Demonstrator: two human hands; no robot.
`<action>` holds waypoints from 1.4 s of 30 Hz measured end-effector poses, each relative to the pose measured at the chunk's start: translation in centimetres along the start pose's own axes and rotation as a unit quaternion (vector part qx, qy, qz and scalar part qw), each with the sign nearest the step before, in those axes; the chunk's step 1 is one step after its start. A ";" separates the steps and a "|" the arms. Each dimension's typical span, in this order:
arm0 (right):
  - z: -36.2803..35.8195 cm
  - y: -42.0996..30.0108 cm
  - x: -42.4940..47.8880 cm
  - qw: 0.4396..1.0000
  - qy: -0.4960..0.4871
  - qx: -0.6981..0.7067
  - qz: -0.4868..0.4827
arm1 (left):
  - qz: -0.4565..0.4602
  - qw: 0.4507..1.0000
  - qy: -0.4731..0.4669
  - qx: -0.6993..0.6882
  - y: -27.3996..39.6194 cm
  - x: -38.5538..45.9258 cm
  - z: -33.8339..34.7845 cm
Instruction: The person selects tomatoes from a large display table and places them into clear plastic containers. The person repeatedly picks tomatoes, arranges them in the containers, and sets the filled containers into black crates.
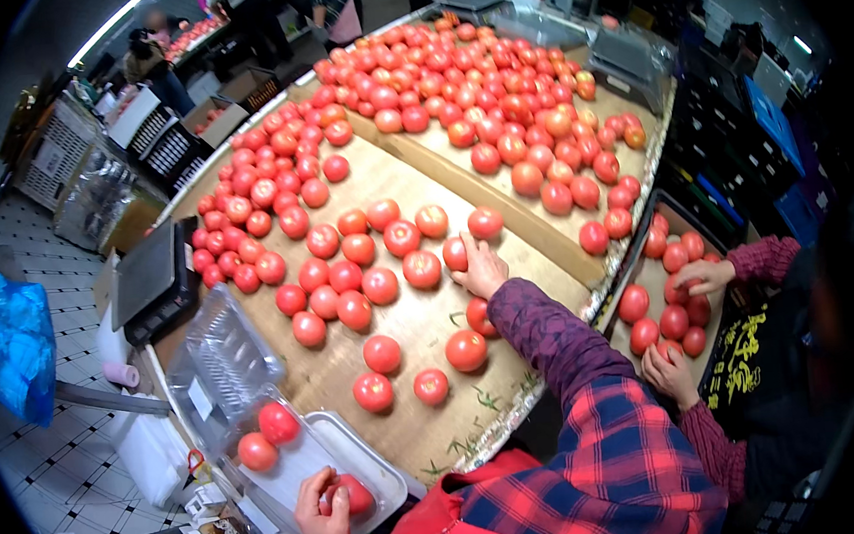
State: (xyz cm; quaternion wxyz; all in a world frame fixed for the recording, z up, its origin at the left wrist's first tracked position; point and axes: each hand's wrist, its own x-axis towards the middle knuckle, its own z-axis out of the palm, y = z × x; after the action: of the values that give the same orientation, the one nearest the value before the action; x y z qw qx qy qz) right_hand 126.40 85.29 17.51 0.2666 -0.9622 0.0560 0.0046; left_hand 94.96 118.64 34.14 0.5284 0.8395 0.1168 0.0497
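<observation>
My right hand (484,266) reaches over the wooden sorting table (405,178), its fingers around a tomato (454,253). At the lower left my left hand (324,517) is on a tomato (351,494) in a clear plastic clamshell box (292,466). Two more tomatoes (258,451) lie in the same box, near its raised lid (223,358). The box rests on a white tray (383,470). Loose tomatoes (466,350) lie between my hands, and many more (263,193) are spread farther up the table.
A wooden divider (465,181) crosses the table. A scale (156,281) stands at its left edge, stacked plastic containers (629,63) at the far right. To the right, a co-worker's hands (672,376) touch tomatoes in a crate (617,335). A blue plastic bag (6,349) hangs at left.
</observation>
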 end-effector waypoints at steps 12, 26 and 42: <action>-7.1 -11.0 -8.6 0.877 -0.288 0.326 -0.203 | 0.143 0.984 -0.019 0.108 2.1 -0.3 0.7; -2.7 -18.0 -23.0 0.638 -0.514 0.569 0.076 | -0.082 0.934 0.153 -0.312 -5.0 -4.2 -7.5; 5.7 -25.8 -26.6 0.892 -0.105 0.083 -0.433 | 0.102 0.934 0.061 0.336 -9.1 -0.3 -6.5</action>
State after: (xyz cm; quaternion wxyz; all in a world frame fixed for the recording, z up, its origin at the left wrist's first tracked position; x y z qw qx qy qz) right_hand 102.88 112.96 26.90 0.3250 -0.8596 -0.3940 -0.0143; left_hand 92.06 128.06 28.84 0.1999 0.9706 0.0722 0.1126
